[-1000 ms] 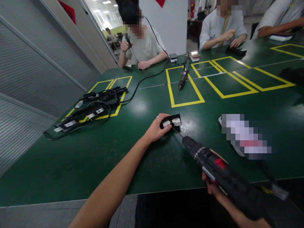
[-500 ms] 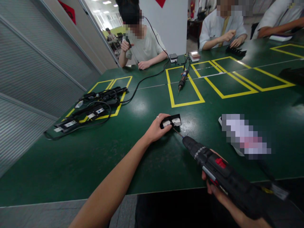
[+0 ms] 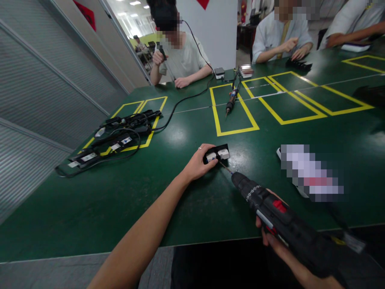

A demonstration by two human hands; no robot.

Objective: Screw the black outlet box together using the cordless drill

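My left hand (image 3: 197,163) is closed around the left end of a small black housing (image 3: 226,147) on the green table, thumb along its near side. Two white inserts (image 3: 223,154) show in the housing's face. My right hand (image 3: 278,247) grips a black power drill (image 3: 285,224) with red switches, its body slanting up from the lower right. The long thin bit (image 3: 225,167) reaches the housing's near side, by my left thumb. Whether a screw sits at the tip is too small to tell.
A pixelated object (image 3: 306,172) lies right of the drill. Farther off, a slim electric screwdriver (image 3: 231,101) rests in a yellow-taped rectangle. Black cabled devices (image 3: 120,138) are heaped at left. Co-workers sit across the table (image 3: 186,192); one person (image 3: 186,60) holds a tool.
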